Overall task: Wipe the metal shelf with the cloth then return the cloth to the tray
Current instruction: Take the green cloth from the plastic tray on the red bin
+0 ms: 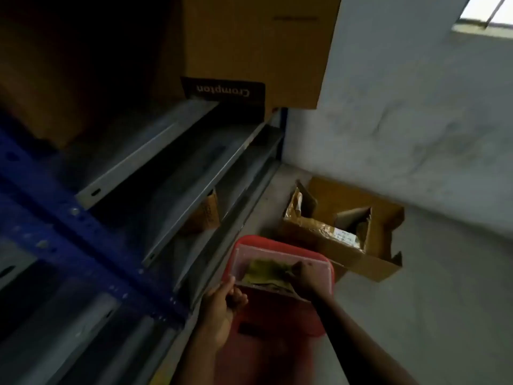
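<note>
Grey metal shelf (177,173) on blue posts, cardboard boxes, and a tray on a red stool.

The open box (344,232) on the floor holds crumpled tape and flaps. The clear plastic tray (319,269) holds the yellow-green cloth (263,269). The left hand (222,304) grips the tray's near edge; the right hand (304,276) is in the tray on the cloth, grip too blurry to tell.

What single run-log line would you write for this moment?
left hand: holds clear tray at near edge | right hand: fingers on yellow cloth inside tray | metal shelf: untouched | stage: cannot tell
</note>
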`<state>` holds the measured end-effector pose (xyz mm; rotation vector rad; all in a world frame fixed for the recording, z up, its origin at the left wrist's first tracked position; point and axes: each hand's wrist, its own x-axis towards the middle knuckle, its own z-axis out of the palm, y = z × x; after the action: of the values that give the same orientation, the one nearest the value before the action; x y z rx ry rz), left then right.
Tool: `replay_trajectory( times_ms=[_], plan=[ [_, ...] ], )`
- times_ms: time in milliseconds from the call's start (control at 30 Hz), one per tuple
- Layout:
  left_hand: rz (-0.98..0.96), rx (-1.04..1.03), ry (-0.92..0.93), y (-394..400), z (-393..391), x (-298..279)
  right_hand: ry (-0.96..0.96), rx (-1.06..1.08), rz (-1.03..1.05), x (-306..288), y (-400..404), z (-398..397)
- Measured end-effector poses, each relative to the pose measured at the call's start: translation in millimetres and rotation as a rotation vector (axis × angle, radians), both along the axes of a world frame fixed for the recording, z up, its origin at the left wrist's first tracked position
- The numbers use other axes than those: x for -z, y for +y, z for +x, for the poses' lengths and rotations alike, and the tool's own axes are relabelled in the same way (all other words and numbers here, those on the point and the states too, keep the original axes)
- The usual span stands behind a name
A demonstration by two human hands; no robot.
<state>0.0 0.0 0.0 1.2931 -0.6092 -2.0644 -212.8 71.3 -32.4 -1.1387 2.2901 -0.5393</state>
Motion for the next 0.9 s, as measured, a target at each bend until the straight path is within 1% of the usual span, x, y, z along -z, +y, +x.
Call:
replay_trajectory(
  times_ms=[67,167,267,333,400,467,533,567,633,700,767,800,833,900],
  plan=[
    [0.011,-0.026,-0.033,-8,-12,21,-0.023,0.073,0.006,20,-10,-3],
    [0.093,-0.061,-0.017,-15,-22,47,-0.053,0.207,-0.006,46,-14,1],
    [0.13,-0.073,-0.027,-18,-24,58,0.072,0.265,0.142,63,-16,8],
    [0.133,-0.079,-0.038,-21,-27,63,0.13,0.269,0.162,68,-21,8],
    [0.136,-0.095,-0.064,-22,-27,66,0.137,0.25,0.175,73,-24,5],
    [0.125,-0.111,-0.124,-23,-27,71,0.165,0.205,0.238,71,-25,1],
    [0.107,-0.119,-0.209,-25,-27,78,0.214,0.125,0.248,69,-25,-3],
    [0.085,-0.118,-0.25,-26,-27,81,0.208,0.085,0.235,66,-25,-5],
    [0.035,-0.1,-0.325,-29,-28,87,0.118,0.041,0.14,56,-24,-6],
    [-0.001,-0.091,-0.375,-32,-29,92,-0.018,0.053,-0.029,34,-21,-6],
    [-0.02,-0.102,-0.401,-34,-30,96,-0.091,0.11,-0.211,16,-17,-8],
    [-0.019,-0.109,-0.401,-36,-30,97,-0.126,0.126,-0.264,8,-15,-9],
    [-0.02,-0.116,-0.39,-37,-30,99,-0.138,0.129,-0.303,6,-14,-14],
    [-0.035,-0.12,-0.37,-40,-31,100,-0.065,0.052,-0.358,4,-13,-22]
  ],
)
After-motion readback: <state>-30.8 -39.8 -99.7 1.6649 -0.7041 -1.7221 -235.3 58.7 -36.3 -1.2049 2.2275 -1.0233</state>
